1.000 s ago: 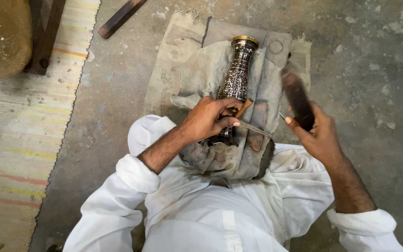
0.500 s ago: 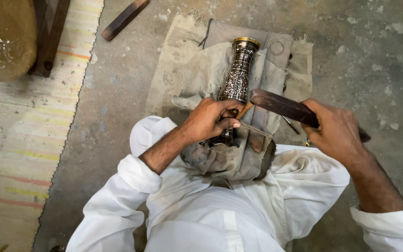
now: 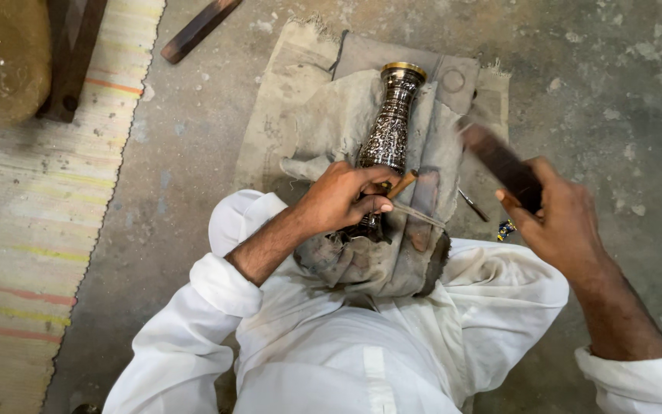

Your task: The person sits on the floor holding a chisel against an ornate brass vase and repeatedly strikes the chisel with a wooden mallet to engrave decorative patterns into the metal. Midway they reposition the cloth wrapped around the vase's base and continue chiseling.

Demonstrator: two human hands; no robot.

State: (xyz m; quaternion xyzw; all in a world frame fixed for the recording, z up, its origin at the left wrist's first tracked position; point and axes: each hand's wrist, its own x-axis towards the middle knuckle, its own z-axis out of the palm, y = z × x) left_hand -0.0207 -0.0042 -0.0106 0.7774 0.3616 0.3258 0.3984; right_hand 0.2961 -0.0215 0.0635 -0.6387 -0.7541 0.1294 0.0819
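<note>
The left hand (image 3: 339, 201) was clamped around a thin chisel (image 3: 415, 215), its tip set against the engraved brass vase (image 3: 389, 130), which lay on grey cloth (image 3: 323, 123) over the person's lap. To the right, the right hand (image 3: 557, 218) gripped a blurred dark wooden mallet (image 3: 499, 162), raised clear of the chisel.

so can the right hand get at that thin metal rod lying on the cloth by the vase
Probably not as it is: the right hand is close to the rod with nothing between them, but its grip is full with a dark wooden block.
</note>
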